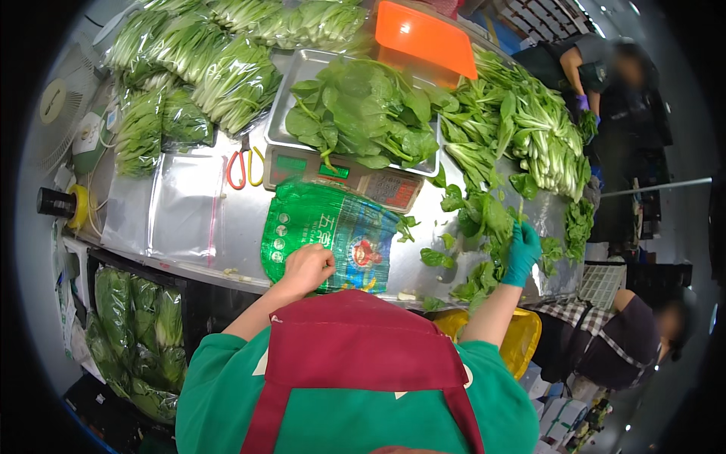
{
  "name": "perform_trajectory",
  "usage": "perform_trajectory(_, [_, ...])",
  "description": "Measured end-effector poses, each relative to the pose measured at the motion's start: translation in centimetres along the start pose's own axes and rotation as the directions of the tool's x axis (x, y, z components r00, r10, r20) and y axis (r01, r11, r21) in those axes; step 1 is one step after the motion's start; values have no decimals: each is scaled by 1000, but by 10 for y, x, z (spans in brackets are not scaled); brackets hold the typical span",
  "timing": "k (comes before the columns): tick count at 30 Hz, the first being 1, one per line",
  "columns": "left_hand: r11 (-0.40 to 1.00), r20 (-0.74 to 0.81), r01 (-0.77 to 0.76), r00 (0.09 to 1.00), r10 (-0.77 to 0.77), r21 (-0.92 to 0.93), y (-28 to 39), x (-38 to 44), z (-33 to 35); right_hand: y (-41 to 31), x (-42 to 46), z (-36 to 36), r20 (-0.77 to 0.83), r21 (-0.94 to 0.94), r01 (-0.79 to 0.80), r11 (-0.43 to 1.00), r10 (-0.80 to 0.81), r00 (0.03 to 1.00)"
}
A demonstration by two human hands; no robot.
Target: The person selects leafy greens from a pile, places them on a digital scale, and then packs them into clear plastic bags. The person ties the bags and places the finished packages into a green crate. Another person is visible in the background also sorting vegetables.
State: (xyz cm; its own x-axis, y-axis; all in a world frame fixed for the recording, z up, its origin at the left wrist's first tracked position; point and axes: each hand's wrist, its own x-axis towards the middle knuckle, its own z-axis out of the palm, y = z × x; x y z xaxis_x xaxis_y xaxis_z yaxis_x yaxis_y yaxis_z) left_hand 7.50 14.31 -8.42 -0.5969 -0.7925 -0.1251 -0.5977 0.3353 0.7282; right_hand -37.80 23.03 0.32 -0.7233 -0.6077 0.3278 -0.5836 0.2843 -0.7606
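Observation:
My bare left hand (309, 267) is curled into a loose fist over a green and blue printed plastic bag (300, 218) lying flat on the metal table (241, 232). Nothing shows between its fingers. My right hand (522, 253), in a teal glove, has its fingertips closed on a leafy green stem (520, 211) at the right, beside loose leaves (488, 218). Ahead of me, a metal tray (276, 122) heaped with broad leafy greens (363, 108) rests on a digital scale (363, 184) with a lit display.
Scissors (237, 170) with red and yellow handles lie left of the scale. Clear plastic bags (184, 204) and bagged greens (238, 85) are farther left. An orange basin (425, 37) stands behind piled greens (544, 142). A yellow container (524, 340) sits below the table's edge. Two people (601, 346) are at right.

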Motion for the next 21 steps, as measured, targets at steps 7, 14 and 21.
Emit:
perform_trajectory(7, [1000, 15, 27, 1000, -27, 10, 0, 2, 2, -19, -11, 13, -72, 137, -25, 990, 35, 997])
perform_trajectory(14, [1000, 22, 7, 1000, -7, 22, 1, 5, 0, -81, -22, 65, 90, 162, -4, 987, -11, 996])
perform_trajectory(21, [997, 80, 63, 995, -65, 34, 11, 12, -2, -183, -7, 162, 34, 230, 544, 807, -565, 824])
